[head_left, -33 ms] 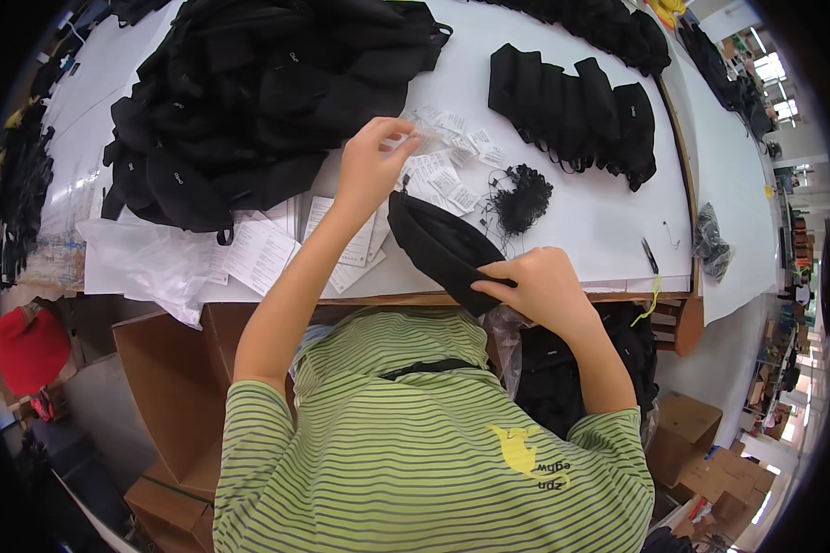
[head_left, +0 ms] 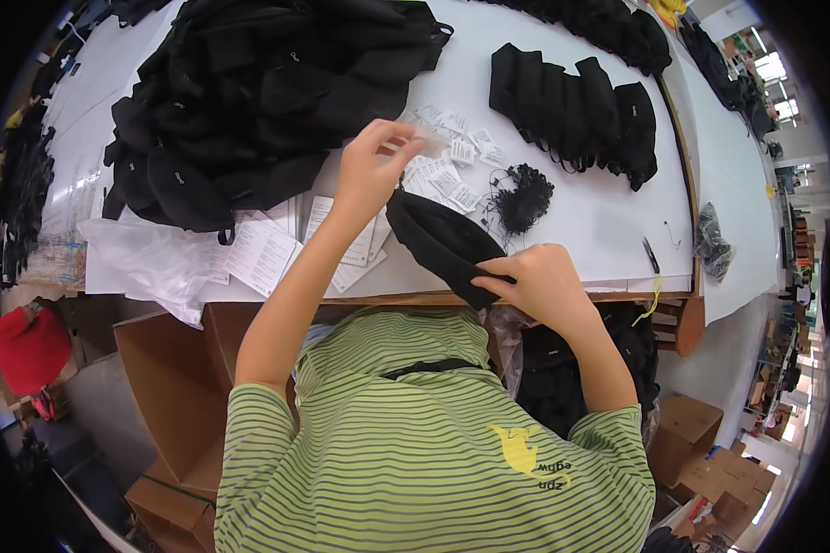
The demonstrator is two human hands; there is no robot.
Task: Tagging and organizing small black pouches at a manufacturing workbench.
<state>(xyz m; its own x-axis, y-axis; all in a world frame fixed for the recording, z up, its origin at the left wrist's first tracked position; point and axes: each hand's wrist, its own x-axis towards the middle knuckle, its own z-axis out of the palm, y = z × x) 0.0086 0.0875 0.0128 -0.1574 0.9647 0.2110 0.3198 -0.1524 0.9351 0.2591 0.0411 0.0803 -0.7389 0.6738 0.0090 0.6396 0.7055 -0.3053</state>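
A black fabric pouch (head_left: pixel 443 241) hangs at a slant over the table's front edge, its opening gaping a little. My right hand (head_left: pixel 537 284) pinches its near end between thumb and fingers. At the pouch's far end, my left hand (head_left: pixel 371 170) is closed, thumb against fingertips, on a pale, see-through-looking small tag (head_left: pixel 428 140) smeared by motion. Whether a cord links this tag to the pouch cannot be made out. Just beyond lie loose white printed labels (head_left: pixel 443 180), with a tangle of black strings (head_left: pixel 523 198) to their right.
A big heap of black pouches (head_left: pixel 240 101) covers the table's left. More stand in a row (head_left: pixel 572 111) at the right. Printed sheets (head_left: pixel 258 251) and a clear plastic bag (head_left: pixel 148 263) lie near the front edge. Thread snips (head_left: pixel 651 256) rest at right; an open carton (head_left: pixel 166 396) stands below.
Both hands and the pouch have shifted very slightly; the pouch's near end moved a touch to the left. The grips are the same.
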